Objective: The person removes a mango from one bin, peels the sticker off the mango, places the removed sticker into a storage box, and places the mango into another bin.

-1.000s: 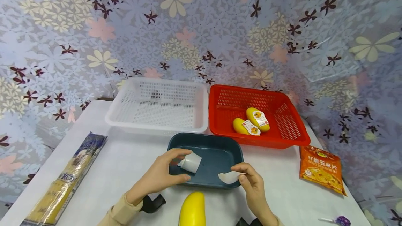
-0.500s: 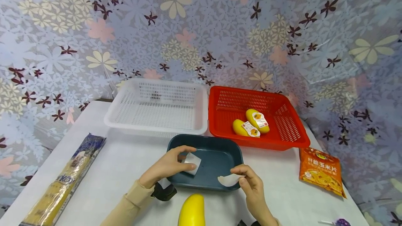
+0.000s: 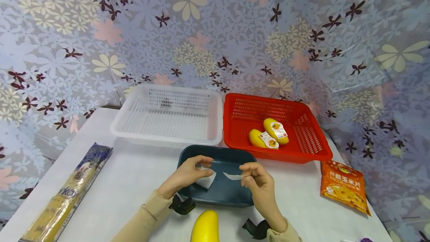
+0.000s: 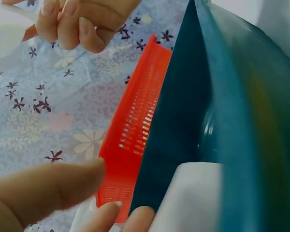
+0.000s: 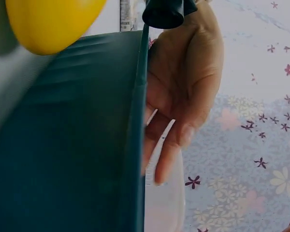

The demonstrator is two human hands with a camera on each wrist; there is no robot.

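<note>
Above the right part of the dark teal tray (image 3: 218,199), my right hand (image 3: 260,186) pinches a thin white curved piece of paper (image 3: 233,176) by one end. In the left wrist view the same piece of paper (image 4: 7,34) sticks out from the right hand's fingers (image 4: 70,24). My left hand (image 3: 184,174) is over the tray's left side, thumb and fingers spread apart. Just below it a white curled paper (image 3: 206,181) lies in the tray, partly hidden by the hand. A yellow mango (image 3: 205,229) rests on the table in front of the tray.
Behind the tray stand a white basket (image 3: 164,135) and a red basket (image 3: 275,155), the red one holding two labelled mangoes (image 3: 276,130). A long pasta packet (image 3: 67,193) lies at left. An orange snack bag (image 3: 346,188) and a partly cut-off lollipop (image 3: 365,240) are at right.
The right hand has moved left and up with its white piece, which now shows edge-on. My left hand has shifted to the right, over the white curled paper in the tray.
</note>
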